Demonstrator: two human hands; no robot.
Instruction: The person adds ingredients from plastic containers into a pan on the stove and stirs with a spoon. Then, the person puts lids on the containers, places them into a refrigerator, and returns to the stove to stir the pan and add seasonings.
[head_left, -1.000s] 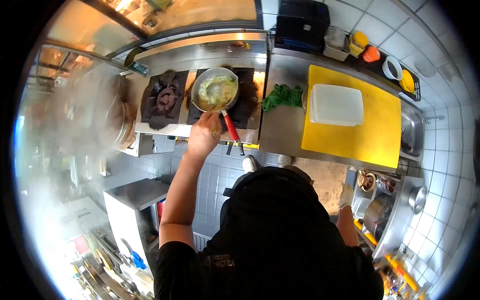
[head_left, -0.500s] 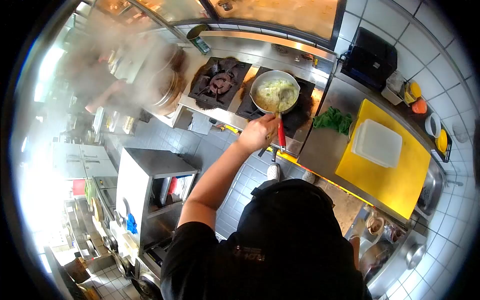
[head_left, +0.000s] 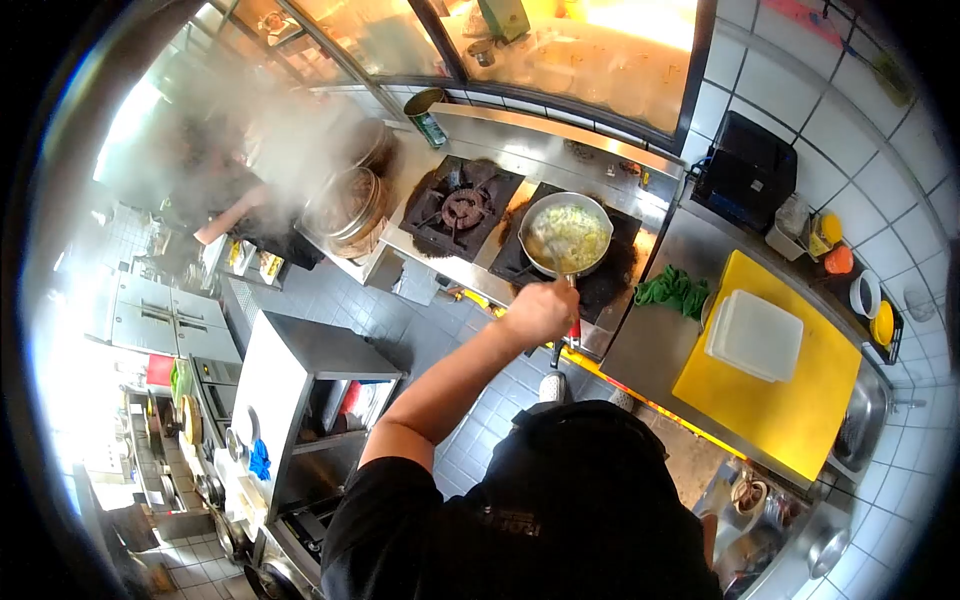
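Pan (head_left: 606, 215) L of yellow board (head_left: 760, 400) is prob. light but sloshy w/ hot food (head_left: 590, 232), best gripped by red handle (head_left: 574, 331); L hand (head_left: 543, 312) curled round utensil (head_left: 557, 263), R hand hidden, can't tell state.

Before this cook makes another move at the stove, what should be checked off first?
1. Pan over the right-hand burner: ok.
2. Left hand gripping the utensil in the pan: ok.
3. Red handle clear of bumps: not ok, perhaps; it points toward the stove's front edge.
4. Green bundle apart from the pan: ok.
5. Flame under the pan: cannot tell, hidden.
6. Right hand free: cannot tell, out of sight.
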